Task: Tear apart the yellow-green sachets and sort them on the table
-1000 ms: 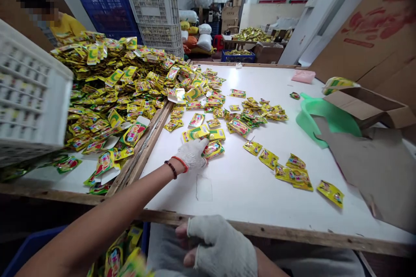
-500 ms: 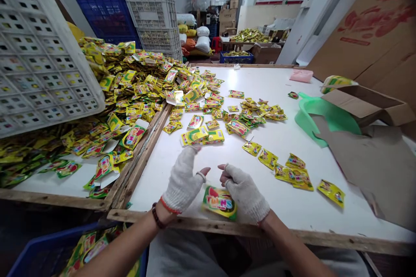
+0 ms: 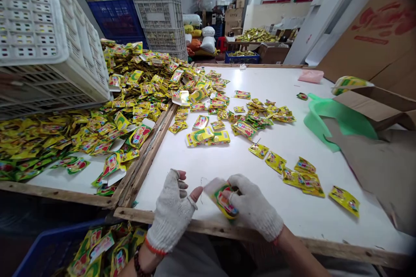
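My right hand [image 3: 251, 203], in a white fingerless-tip glove, grips a small green, yellow and red candy box [image 3: 224, 201]. The box is tilted above the table's front edge, blurred, with a whitish end toward the left. My left hand [image 3: 177, 207], gloved alike, is just left of the box with nothing in it. Its thumb and fingers are apart. Beyond both hands lie two yellow candy boxes [image 3: 199, 136], and to the right is a scatter of yellow candy sachets [image 3: 294, 177].
A wooden rail [image 3: 146, 160] divides the white table [image 3: 234, 160] from a large sachet heap [image 3: 139, 82]. Over that heap a white plastic crate [image 3: 61, 43] is tipped. A blue bin [image 3: 48, 242] with packets stands below left. A green scoop [image 3: 320, 125] and cardboard [image 3: 383, 160] lie right.
My right hand has taken hold of the candy box and raised it off the table. My left hand has drawn back toward me and left. The white crate at left has tilted differently.
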Tool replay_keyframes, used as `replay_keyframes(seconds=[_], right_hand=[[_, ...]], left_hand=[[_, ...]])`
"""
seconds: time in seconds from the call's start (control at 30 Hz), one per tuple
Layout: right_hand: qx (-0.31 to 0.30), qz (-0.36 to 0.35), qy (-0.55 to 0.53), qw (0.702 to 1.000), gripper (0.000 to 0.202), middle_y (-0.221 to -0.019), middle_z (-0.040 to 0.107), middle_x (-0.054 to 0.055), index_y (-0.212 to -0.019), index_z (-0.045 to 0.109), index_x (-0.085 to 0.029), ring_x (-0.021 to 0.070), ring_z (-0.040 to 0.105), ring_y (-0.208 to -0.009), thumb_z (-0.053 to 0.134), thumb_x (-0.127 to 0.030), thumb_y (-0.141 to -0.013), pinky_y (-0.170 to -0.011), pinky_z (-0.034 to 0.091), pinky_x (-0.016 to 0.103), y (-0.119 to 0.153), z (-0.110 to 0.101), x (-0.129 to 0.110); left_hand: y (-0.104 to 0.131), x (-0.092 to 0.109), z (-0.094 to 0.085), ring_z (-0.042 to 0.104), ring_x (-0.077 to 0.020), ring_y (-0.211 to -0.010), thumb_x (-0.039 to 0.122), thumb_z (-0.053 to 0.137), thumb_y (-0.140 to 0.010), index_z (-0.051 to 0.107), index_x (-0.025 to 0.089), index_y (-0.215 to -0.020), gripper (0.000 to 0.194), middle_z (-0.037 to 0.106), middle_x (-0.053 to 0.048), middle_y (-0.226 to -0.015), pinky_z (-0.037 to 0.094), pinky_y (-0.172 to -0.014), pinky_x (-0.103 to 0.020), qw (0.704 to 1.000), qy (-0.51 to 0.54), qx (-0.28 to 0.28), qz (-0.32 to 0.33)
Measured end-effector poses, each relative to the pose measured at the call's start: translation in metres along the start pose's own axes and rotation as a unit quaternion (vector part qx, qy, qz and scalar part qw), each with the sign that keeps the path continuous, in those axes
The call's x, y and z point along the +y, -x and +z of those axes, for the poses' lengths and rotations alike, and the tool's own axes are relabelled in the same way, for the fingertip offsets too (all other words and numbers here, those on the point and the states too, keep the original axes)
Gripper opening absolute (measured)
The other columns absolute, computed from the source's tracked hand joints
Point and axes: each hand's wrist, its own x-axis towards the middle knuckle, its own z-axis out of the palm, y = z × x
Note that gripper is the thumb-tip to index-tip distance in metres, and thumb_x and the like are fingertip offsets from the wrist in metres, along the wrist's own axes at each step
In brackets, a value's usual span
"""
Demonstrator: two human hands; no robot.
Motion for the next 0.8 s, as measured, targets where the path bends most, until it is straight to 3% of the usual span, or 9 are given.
replay_keyframes(seconds=[0.17, 0.33, 0.47, 0.57, 0.7, 0.8], right_hand=[[0.039, 0.008, -0.189, 0.981, 0.017, -0.089, 0.065, 0.006, -0.090, 0.055, -0.018, 0.0199, 0.061, -0.080, 0.052, -0.028, -0.077, -0.070, 0.052, 0.031, 0.011, 0.020, 0.006], [0.092, 0.005, -0.348, 0.933, 0.035, -0.096, 0.066, 0.007, -0.107, 0.041, -0.020, 0.0192, 0.065, -0.081, 0.057, -0.030, -0.077, -0.072, 0.056, 0.033, 0.023, 0.031, 0.017], [0.143, -0.047, -0.255, 0.955, 0.030, -0.102, 0.066, 0.009, -0.104, 0.056, -0.016, 0.0205, 0.064, -0.091, 0.059, -0.027, -0.077, -0.080, 0.054, 0.033, 0.024, 0.030, 0.028], [0.192, -0.127, -0.166, 0.959, 0.027, -0.101, 0.067, 0.008, -0.103, 0.063, -0.016, 0.0200, 0.065, -0.090, 0.059, -0.021, -0.078, -0.083, 0.054, 0.032, 0.025, 0.028, 0.035], [0.174, -0.240, -0.110, 0.949, 0.040, -0.112, 0.063, 0.005, -0.118, 0.058, -0.022, 0.0173, 0.062, -0.098, 0.051, -0.009, -0.081, -0.083, 0.054, 0.028, 0.029, 0.027, 0.043], [0.149, -0.228, -0.116, 0.955, 0.039, -0.115, 0.061, 0.005, -0.116, 0.060, -0.023, 0.0183, 0.060, -0.101, 0.050, -0.010, -0.081, -0.085, 0.053, 0.029, 0.028, 0.024, 0.042]], left_hand=[[0.002, 0.006, 0.026, 0.060, -0.0117, -0.077, 0.032, 0.064, -0.072, 0.033, 0.021, -0.098, 0.042, 0.053, -0.001, -0.090, 0.053, -0.071, -0.027, 0.965, 0.236, -0.104, -0.052], [0.000, 0.002, 0.033, 0.060, -0.0126, -0.081, 0.027, 0.056, -0.079, 0.040, 0.020, -0.111, 0.038, 0.057, -0.002, -0.092, 0.052, -0.075, -0.027, 0.953, 0.249, -0.173, -0.007], [-0.005, -0.002, 0.023, 0.057, -0.0155, -0.096, 0.026, 0.055, -0.079, 0.058, 0.017, -0.101, 0.024, 0.060, -0.005, -0.103, 0.045, -0.088, -0.028, 0.970, 0.145, -0.183, 0.071], [-0.007, 0.000, 0.018, 0.056, -0.0150, -0.091, 0.026, 0.055, -0.080, 0.061, 0.016, -0.093, 0.018, 0.061, -0.004, -0.096, 0.045, -0.085, -0.026, 0.967, 0.126, -0.189, 0.118], [-0.011, 0.001, 0.022, 0.056, -0.0130, -0.078, 0.029, 0.055, -0.080, 0.060, 0.014, -0.085, 0.017, 0.060, -0.003, -0.083, 0.046, -0.073, -0.023, 0.959, 0.165, -0.219, 0.078], [-0.014, -0.002, 0.027, 0.056, -0.0145, -0.085, 0.030, 0.059, -0.077, 0.059, 0.013, -0.092, 0.023, 0.060, -0.005, -0.092, 0.047, -0.078, -0.026, 0.953, 0.215, -0.213, 0.019]])
